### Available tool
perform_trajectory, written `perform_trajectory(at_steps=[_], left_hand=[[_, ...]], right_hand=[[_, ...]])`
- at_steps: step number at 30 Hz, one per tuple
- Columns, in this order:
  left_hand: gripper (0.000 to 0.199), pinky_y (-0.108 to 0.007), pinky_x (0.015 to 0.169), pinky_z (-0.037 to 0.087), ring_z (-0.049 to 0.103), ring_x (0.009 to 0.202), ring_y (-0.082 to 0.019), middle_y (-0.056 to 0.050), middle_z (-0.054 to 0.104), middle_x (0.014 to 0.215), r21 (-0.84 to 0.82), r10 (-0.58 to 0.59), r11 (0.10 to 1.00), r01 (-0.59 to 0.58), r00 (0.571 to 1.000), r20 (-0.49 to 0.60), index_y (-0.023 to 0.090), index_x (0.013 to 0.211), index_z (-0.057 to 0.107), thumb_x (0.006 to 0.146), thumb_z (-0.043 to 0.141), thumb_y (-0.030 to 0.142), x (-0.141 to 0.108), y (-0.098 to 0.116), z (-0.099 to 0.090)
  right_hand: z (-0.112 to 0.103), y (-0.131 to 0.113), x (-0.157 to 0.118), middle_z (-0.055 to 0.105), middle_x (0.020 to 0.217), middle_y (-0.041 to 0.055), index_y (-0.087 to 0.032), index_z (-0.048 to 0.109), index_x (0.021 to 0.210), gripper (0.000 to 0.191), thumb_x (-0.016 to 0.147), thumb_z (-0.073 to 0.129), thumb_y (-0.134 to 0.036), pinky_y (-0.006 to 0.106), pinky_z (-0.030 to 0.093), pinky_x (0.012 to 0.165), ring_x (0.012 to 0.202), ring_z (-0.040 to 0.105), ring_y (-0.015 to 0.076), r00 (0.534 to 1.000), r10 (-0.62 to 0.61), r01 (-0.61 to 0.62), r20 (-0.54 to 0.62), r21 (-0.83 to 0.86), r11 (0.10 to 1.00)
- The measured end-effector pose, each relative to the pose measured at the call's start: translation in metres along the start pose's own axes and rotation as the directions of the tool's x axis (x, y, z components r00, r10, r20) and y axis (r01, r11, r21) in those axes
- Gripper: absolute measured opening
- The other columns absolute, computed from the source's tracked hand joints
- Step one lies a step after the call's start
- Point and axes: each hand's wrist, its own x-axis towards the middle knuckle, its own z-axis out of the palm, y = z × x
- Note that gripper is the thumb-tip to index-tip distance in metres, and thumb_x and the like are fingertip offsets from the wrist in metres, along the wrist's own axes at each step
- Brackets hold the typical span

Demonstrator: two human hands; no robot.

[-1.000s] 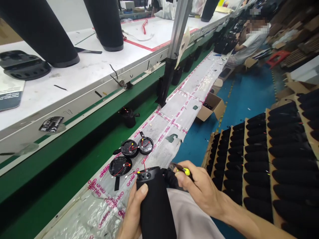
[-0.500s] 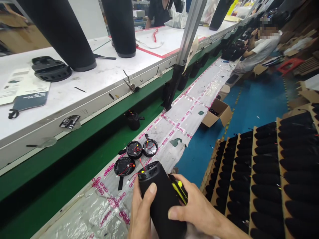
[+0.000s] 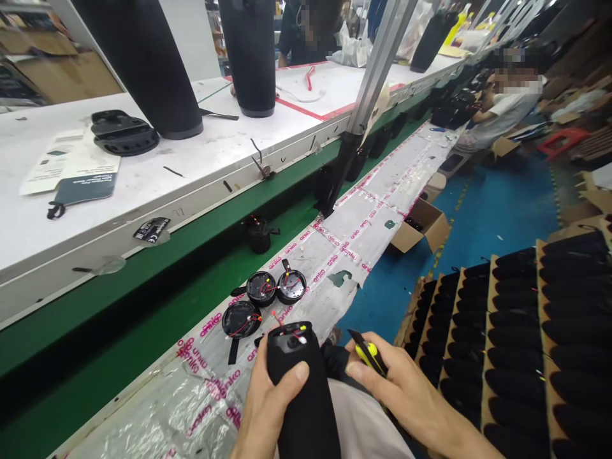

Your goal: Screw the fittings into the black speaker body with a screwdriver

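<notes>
My left hand [image 3: 280,389] is wrapped round a black fabric-covered cylindrical speaker [image 3: 306,395], tilted with its open end away from me. Red and white wires with small connectors stick out at that end. To the right, apart from the speaker, my right hand [image 3: 392,376] grips a yellow and black utility knife [image 3: 370,356], its dark blade pointing up and left. A dark object [image 3: 335,360] shows between the speaker and my right fingers; its kind is unclear. Three round black caps [image 3: 241,319] with red wires lie on the bench beyond the speaker.
The narrow bench [image 3: 329,255] is covered in taped plastic film. A raised white table [image 3: 191,156] on the left carries upright speakers [image 3: 248,64]. Rows of black cylinders [image 3: 511,331] stand in cardboard at right. An open carton [image 3: 421,226] and a seated person [image 3: 511,108] are farther off.
My right hand has come off the speaker and moved right with the knife. The speaker has turned more upright in my left hand. The view has shifted slightly left.
</notes>
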Motion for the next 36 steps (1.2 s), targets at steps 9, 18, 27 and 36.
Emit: perform_trajectory(at_steps=[9, 18, 27, 36], left_hand=[[0.09, -0.052, 0.122, 0.026, 0.046, 0.143, -0.035, -0.01, 0.059, 0.146, 0.279, 0.132, 0.953, -0.122, 0.991, -0.017, 0.026, 0.148, 0.044, 0.073, 0.08, 0.061, 0.002, -0.009, -0.001], [0.084, -0.049, 0.127, 0.015, 0.027, 0.155, -0.029, -0.003, 0.039, 0.165, 0.289, 0.086, 0.952, -0.103, 0.994, 0.07, 0.033, 0.156, 0.032, 0.085, 0.067, 0.063, -0.002, 0.001, -0.006], [0.084, -0.051, 0.123, 0.026, 0.041, 0.147, -0.036, -0.012, 0.056, 0.15, 0.247, 0.114, 0.959, -0.142, 0.986, 0.124, 0.024, 0.143, 0.051, 0.074, 0.079, 0.061, 0.009, 0.0, -0.013], [0.077, -0.053, 0.114, 0.038, 0.055, 0.132, -0.041, -0.012, 0.067, 0.135, 0.195, 0.094, 0.974, -0.115, 0.989, 0.117, 0.021, 0.133, 0.062, 0.071, 0.081, 0.061, 0.011, -0.006, -0.013]], right_hand=[[0.007, -0.025, 0.003, 0.068, 0.104, 0.0028, -0.025, 0.051, 0.12, 0.027, 0.112, 0.03, -0.041, 0.04, 0.048, 0.075, 0.091, 0.07, 0.0247, 0.875, -0.432, 0.447, 0.218, -0.706, 0.549], [-0.003, -0.042, 0.019, 0.066, 0.089, 0.0012, -0.024, 0.048, 0.105, 0.013, 0.108, 0.046, -0.037, 0.039, 0.032, 0.053, 0.07, 0.068, 0.0242, 0.856, -0.386, 0.467, 0.343, -0.834, 0.294], [-0.006, -0.048, 0.018, 0.068, 0.089, 0.0007, -0.024, 0.049, 0.103, 0.012, 0.107, 0.05, -0.036, 0.04, 0.034, 0.055, 0.075, 0.069, 0.0244, 0.851, -0.393, 0.481, 0.349, -0.818, 0.315], [-0.007, -0.043, 0.019, 0.067, 0.087, 0.001, -0.023, 0.05, 0.103, 0.014, 0.108, 0.048, -0.037, 0.039, 0.03, 0.054, 0.072, 0.067, 0.0236, 0.847, -0.394, 0.49, 0.357, -0.812, 0.318]])
